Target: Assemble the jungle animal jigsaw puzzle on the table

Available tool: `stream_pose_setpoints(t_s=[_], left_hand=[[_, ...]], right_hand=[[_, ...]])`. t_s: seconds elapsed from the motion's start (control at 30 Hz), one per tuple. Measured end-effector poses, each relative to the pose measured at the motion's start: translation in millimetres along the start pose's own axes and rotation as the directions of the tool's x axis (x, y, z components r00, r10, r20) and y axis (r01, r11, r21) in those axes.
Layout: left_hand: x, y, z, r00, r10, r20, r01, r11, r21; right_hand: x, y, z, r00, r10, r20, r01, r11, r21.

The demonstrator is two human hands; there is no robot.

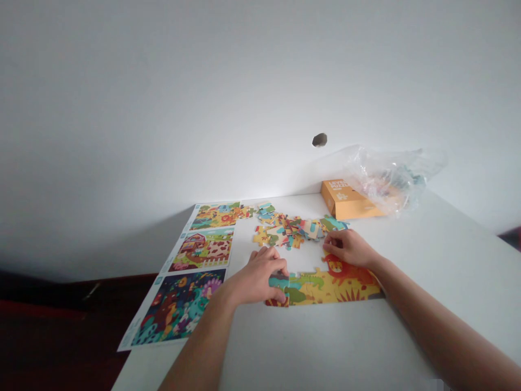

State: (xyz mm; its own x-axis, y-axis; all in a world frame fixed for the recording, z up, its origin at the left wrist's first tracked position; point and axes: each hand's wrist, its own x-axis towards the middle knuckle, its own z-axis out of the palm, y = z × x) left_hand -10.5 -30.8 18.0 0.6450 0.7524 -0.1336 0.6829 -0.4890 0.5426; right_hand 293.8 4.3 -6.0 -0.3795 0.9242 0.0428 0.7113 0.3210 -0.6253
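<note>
A partly joined jigsaw puzzle with a red lion and a green crocodile lies flat on the white table. At its left end my left hand has its fingers curled around a blue-green and red puzzle piece, which sits against the joined part. My right hand is over the upper right of the puzzle, above the lion, fingers bent together; whatever is in its fingertips is hidden. Just beyond both hands lies a heap of loose puzzle pieces, some face up and some showing pale backs.
Three printed picture sheets, with a savanna, a farm and a night scene, line the table's left edge. An orange puzzle box and a clear plastic bag stand at the back right. The wall behind has a hole.
</note>
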Motion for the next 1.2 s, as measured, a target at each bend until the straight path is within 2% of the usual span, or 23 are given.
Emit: stream_pose_setpoints(t_s=[0.33, 0.53, 0.77, 1.0, 1.2], left_hand=[[-0.9, 0.9, -4.9, 1.0, -0.008, -0.019, 0.008, 1.0, -0.015], [-1.4, -7.8, -10.6, 0.99, -0.01, -0.14, 0.001, 0.998, -0.062], [-0.7, 1.6, -3.3, 0.997, 0.066, -0.031, -0.067, 0.997, -0.031], [-1.1, 3.9, 3.5, 0.998, 0.034, -0.049, -0.033, 0.999, 0.007], [-0.9, 3.0, 2.9, 0.998, 0.066, -0.02, -0.066, 0.998, -0.007]], right_hand=[[0.3, 1.2, 0.3, 1.0, -0.002, 0.0, 0.002, 1.0, -0.015], [0.1, 2.3, 0.6, 1.0, -0.011, 0.004, 0.011, 1.0, -0.018], [0.1, 1.5, 0.1, 1.0, -0.015, 0.005, 0.016, 1.0, -0.018], [0.1, 3.1, 0.5, 1.0, -0.025, 0.001, 0.025, 0.999, -0.023], [-0.3, 2.3, 0.0, 1.0, -0.018, 0.003, 0.019, 1.0, -0.018]])
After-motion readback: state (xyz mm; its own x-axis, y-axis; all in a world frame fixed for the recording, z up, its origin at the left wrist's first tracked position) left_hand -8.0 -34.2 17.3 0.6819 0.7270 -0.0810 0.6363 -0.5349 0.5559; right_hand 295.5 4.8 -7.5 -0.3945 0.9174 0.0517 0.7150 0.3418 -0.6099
